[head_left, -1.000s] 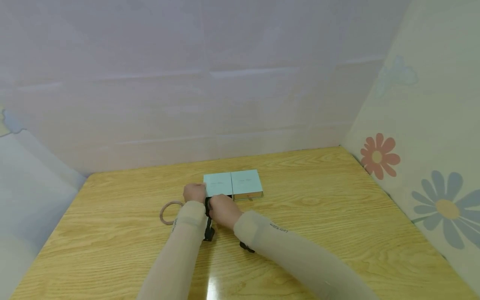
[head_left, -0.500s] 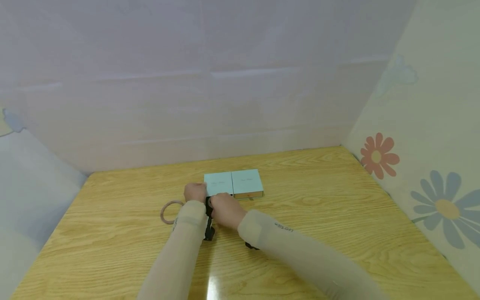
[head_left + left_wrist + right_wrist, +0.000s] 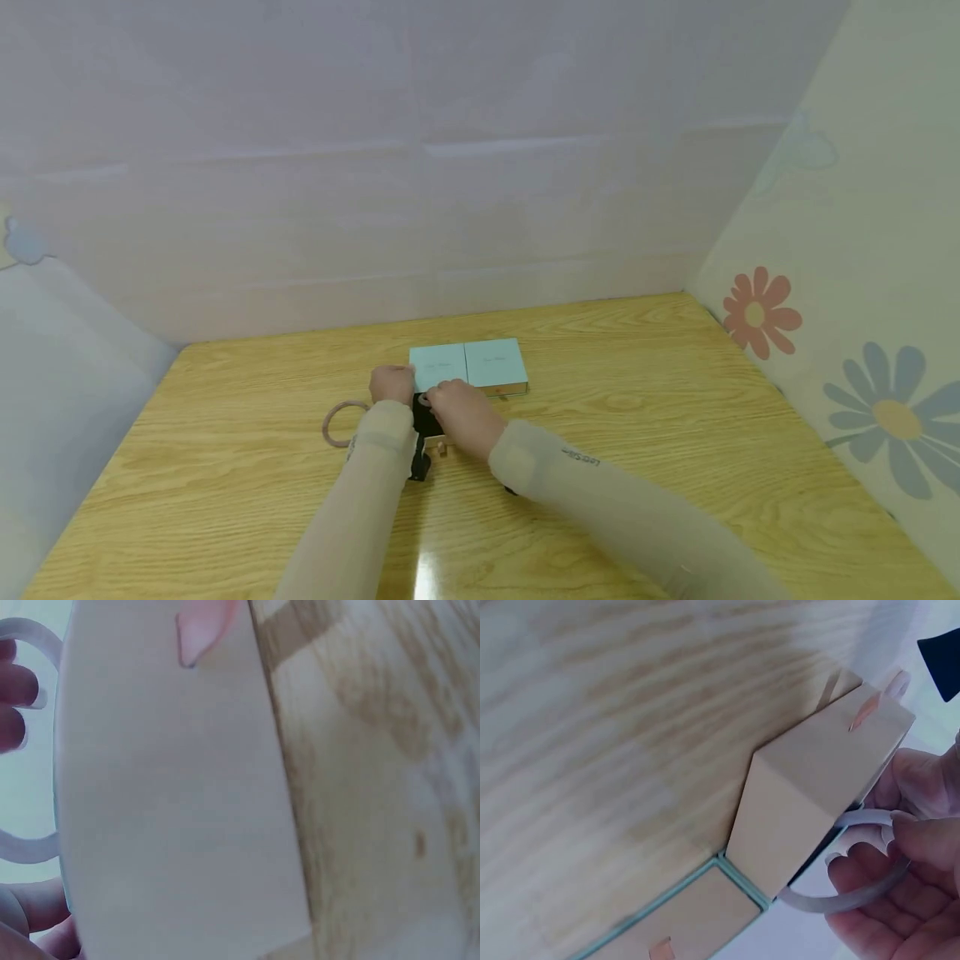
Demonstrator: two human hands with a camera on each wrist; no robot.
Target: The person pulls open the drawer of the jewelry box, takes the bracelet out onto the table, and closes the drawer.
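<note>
Two pale blue boxes [image 3: 495, 360] lie side by side on the table. From the left box [image 3: 440, 364] a drawer [image 3: 787, 802] with a dark inside and a small ribbon tab stands pulled out toward me. My left hand [image 3: 392, 385] grips the left side of that box. My right hand [image 3: 467, 414] pinches a pale bangle [image 3: 840, 903] between thumb and fingers, its ring tilted at the drawer's opening. How far the bangle reaches inside is hidden. A second bangle [image 3: 327, 429] lies on the table beside my left wrist.
The wood-grain table [image 3: 645, 433] runs back to a plain pale wall [image 3: 525, 233]. At the right stands a wall covering with printed flowers [image 3: 896, 419]. The right box's drawer front [image 3: 697, 915] sits flush in its sleeve.
My right hand has shifted slightly right and away from me, uncovering the drawer's dark inside and front. My left hand, the boxes and the bangle on the table look unmoved.
</note>
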